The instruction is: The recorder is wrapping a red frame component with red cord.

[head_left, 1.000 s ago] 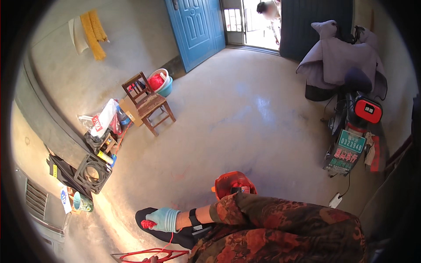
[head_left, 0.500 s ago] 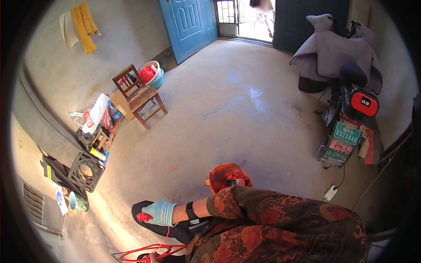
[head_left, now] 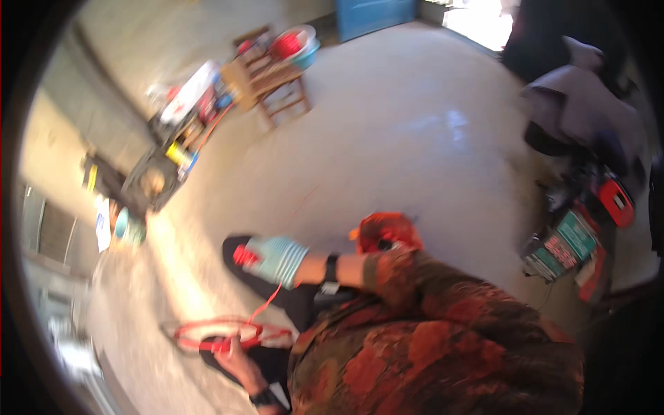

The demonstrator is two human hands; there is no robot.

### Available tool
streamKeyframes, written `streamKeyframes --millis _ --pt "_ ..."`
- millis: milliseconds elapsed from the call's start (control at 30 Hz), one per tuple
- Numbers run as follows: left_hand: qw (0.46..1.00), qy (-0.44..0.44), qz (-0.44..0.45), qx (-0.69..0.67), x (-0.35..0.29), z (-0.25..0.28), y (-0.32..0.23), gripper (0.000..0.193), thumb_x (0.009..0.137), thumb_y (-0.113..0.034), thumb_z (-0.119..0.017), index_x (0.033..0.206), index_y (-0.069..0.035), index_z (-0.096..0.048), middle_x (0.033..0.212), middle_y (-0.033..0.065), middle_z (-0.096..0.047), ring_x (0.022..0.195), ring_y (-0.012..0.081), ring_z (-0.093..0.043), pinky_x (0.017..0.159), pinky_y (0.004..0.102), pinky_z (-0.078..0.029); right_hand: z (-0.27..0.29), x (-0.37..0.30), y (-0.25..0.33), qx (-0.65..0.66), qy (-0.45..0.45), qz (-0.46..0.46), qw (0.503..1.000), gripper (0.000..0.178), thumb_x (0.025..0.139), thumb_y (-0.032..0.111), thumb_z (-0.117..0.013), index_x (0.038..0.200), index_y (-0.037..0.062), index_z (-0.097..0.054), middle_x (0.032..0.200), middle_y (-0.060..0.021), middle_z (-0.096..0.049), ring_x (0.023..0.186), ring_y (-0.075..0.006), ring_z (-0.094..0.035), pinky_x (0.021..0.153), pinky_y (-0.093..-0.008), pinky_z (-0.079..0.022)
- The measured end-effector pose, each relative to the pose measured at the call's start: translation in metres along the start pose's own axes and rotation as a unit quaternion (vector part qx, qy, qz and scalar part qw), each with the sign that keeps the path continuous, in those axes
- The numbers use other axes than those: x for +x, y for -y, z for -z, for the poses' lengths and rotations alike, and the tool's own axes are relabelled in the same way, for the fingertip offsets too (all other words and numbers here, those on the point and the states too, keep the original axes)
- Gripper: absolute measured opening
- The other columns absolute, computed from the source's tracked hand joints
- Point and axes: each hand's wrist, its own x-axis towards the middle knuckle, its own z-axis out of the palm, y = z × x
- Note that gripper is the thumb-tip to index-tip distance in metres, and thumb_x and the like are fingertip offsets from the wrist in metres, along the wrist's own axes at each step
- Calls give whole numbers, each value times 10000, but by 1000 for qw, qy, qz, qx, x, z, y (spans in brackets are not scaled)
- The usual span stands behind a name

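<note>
My right hand (head_left: 278, 261), in a pale blue striped knitted glove, is closed around a bundle of red string (head_left: 244, 255). From it a red strand (head_left: 266, 301) runs down towards a red looped frame (head_left: 187, 335). At the lower left, my bare left hand (head_left: 235, 363) grips this frame by its near part; motion smears the fingers and the frame's exact kind is unclear. Both hands are over my black-clad feet and lower legs (head_left: 299, 304). Beyond my right forearm stands an orange container (head_left: 361, 235) holding red stuff and a small dark item, partly hidden by my patterned sleeve.
A wooden chair (head_left: 277, 77) stands by nested basins (head_left: 309, 52). Along the left wall are bags (head_left: 190, 93), a black square frame (head_left: 149, 183) and a patterned bin (head_left: 129, 227). A covered scooter (head_left: 588, 111) stands at the right. The blue door (head_left: 373, 17) is at the back.
The whole view has tilted and shifted, blurring the room. My left hand and the red frame now show more fully. My right hand still grips the red string.
</note>
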Motion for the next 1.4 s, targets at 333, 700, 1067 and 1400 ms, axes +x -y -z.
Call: streamKeyframes --millis 333,700,1067,1400 --pt "998 -43 -32 -44 -17 -25 -43 341 799 10 -696 1055 -23 -473 960 89 -615 916 180 -611 892 318 -483 -18 8 -18 54 -41 -54 996 369 824 384 -652 952 41 -605 787 -218 -633 776 -410 -614 683 -448 -499" --pt "996 82 -19 -3 -22 -50 -50 326 776 48 -671 1014 -36 -464 893 20 -550 822 112 -581 780 255 -497 -32 -2 6 34 14 -32 999 314 821 330 -675 935 51 -591 754 -199 -608 750 -399 -601 647 -418 -488" --pt "997 77 -16 -18 -6 -30 -17 401 759 -6 -698 1083 -26 -461 859 25 -568 800 109 -567 724 252 -493 -28 -13 11 110 -48 -44 992 281 802 264 -708 953 49 -612 743 -167 -611 710 -338 -623 659 -357 -498" --pt "993 93 32 -71 15 -37 -6 396 764 -17 -714 1078 -29 -474 826 8 -567 760 88 -554 709 235 -474 -28 -16 49 55 35 -14 998 263 805 238 -710 966 53 -614 781 -138 -639 733 -304 -644 683 -340 -508"
